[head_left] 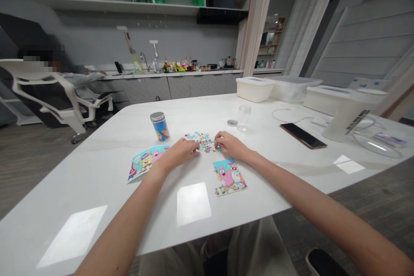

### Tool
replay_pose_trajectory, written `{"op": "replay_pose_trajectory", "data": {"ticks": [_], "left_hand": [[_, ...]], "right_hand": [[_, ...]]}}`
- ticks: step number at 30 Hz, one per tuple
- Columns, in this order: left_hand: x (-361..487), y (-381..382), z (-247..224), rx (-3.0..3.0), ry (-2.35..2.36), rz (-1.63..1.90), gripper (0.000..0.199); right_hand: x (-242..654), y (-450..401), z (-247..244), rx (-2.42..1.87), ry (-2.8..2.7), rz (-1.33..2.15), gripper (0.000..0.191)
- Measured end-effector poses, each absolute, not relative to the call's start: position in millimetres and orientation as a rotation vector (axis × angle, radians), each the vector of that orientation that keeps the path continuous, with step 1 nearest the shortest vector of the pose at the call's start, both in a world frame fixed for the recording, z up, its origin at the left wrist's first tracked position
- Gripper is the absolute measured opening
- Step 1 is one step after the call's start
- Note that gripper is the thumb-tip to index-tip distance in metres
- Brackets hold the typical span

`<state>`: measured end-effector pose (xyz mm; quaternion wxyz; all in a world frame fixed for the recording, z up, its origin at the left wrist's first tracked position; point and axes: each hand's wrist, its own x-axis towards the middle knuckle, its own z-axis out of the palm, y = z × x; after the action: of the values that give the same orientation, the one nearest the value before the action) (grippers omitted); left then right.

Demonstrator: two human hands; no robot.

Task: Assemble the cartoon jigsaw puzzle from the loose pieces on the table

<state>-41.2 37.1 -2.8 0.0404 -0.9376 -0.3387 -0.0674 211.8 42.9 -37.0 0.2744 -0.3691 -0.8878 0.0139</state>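
Observation:
A loose pile of small colourful jigsaw pieces (203,139) lies on the white table. My left hand (181,152) rests at the pile's left side, its fingers curled inward; whatever they hold is too small to make out. From the right, my right hand (230,144) reaches the pile with bent fingers closed over its edge, and their tips are hard to see. Nearer to me, below the right hand, lies a joined section of jigsaw puzzle (230,177) with a pink starfish character. A curved picture sheet (142,163) with cartoon figures lies partly behind my left wrist.
A blue printed jar with a metal lid (160,127) stands at left. Beyond my right hand are a clear jar (243,118) and a loose lid (232,123). A phone (302,135), a white pitcher (344,116), cables and storage boxes (255,89) occupy the right. A person sits far left.

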Motion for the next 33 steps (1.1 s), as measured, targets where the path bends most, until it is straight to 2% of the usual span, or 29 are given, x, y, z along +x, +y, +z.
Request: {"op": "replay_pose_trajectory", "data": {"ticks": [5, 9, 16, 24, 33], "left_hand": [[-36.4, 35.0, -1.9, -2.881, -0.983, -0.207, 0.012], [-31.6, 30.4, -2.1, -2.867, -0.949, -0.206, 0.018], [-30.9, 27.0, -2.5, -2.816, -0.989, -0.167, 0.017], [-44.4, 31.2, 5.3, -2.778, -1.082, -0.153, 0.017], [-35.7, 29.1, 3.1, -2.786, -0.964, -0.179, 0.018]], "right_hand": [[214.2, 43.4, -36.3, -0.838, -2.422, 0.112, 0.014], [216.6, 44.0, -35.8, -0.844, -2.399, 0.135, 0.009], [213.8, 40.4, -33.3, -0.834, -2.417, 0.132, 0.012], [217.5, 40.0, -28.1, -0.864, -2.507, 0.282, 0.016], [223.1, 40.2, -18.6, -0.902, -2.474, 0.383, 0.015]]}}
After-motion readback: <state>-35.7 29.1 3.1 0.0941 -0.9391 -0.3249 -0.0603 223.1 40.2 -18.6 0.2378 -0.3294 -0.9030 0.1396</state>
